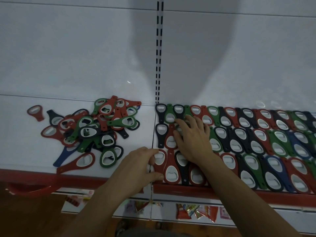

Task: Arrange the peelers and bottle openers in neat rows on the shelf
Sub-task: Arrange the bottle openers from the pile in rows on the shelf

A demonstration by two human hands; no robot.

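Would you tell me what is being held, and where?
Left hand pinches a red bottle opener by its left edge; right hand rests flat, holding nothing.

Bottle opener rows beyond right edge

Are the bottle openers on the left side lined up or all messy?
Messy. The pile of bottle openers lies heaped, with openers overlapping and pointing every way, unlike the neat rows on the right.
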